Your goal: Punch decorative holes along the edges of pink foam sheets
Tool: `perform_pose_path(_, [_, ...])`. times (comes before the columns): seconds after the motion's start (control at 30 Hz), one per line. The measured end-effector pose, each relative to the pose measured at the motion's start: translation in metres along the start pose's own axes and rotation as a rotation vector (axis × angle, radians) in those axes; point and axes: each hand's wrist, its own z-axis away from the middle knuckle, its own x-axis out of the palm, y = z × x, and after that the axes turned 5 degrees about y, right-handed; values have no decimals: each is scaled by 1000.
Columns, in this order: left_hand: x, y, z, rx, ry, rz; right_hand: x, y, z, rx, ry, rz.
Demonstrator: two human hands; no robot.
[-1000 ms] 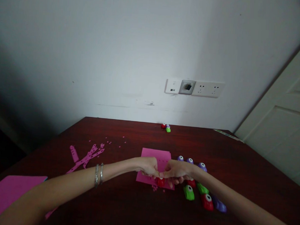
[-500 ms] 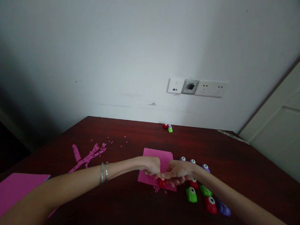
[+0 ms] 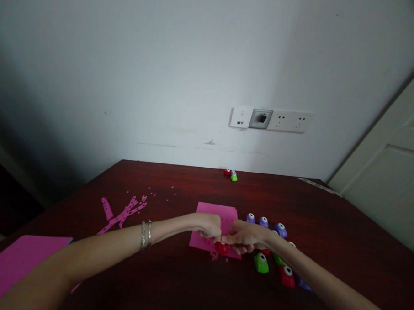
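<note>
A red paper punch [image 3: 222,248] with a white top sits at the near edge of a pink paper sheet [image 3: 215,209]. My left hand [image 3: 209,225] is closed over the sheet, its thumb side against the top of the punch. From the other side my right hand [image 3: 246,235] grips the same punch, thumb on its top and fingers curled beneath. The two thumbs meet there, hiding most of the white button. Small pink cut-outs [image 3: 214,256] lie just in front of the sheet.
Right of the sheet stand several more punches, among them a green one [image 3: 261,263] and a red one [image 3: 286,276], partly behind my right forearm. Pink punched strips [image 3: 124,214] and scraps lie left. A pink stack [image 3: 24,256] is at near left; small punches [image 3: 234,177] stand by the wall.
The view has shifted slightly. Both hands stay at the red punch with hardly any movement; the punch and sheet look nearly the same.
</note>
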Motion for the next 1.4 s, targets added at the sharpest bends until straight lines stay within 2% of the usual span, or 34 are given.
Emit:
perform_pose_path(0.17, [-2, -3, 6, 45, -30, 12, 11, 1, 9, -102, 184, 69])
perform_pose_path(0.4, [-8, -7, 17, 248, 40, 5, 21, 4, 19, -137, 416, 99])
perform_pose_path(0.5, [-21, -10, 25, 355, 151, 21, 27, 5, 28, -145, 485, 123])
perform_pose_path(0.6, [-31, -22, 27, 439, 302, -25, 39, 3, 33, -181, 640, 283])
perform_pose_path(0.73, [-27, -42, 21, 548, 437, -90, 57, -2, 30, -150, 794, 535])
perform_pose_path(0.8, [-20, -49, 17, 584, 470, -85, 63, -5, 27, -103, 811, 615])
perform_pose_path(0.93, [-13, -55, 11, 583, 394, -83, 66, -9, 24, -26, 789, 672])
perform_pose_path(1.1, [-13, -55, 7, 530, 314, -137, 71, -8, 22, -30, 774, 649])
perform_pose_path(1.4, [-7, -61, 1, 532, 301, -129, 82, -7, 27, -43, 771, 632])
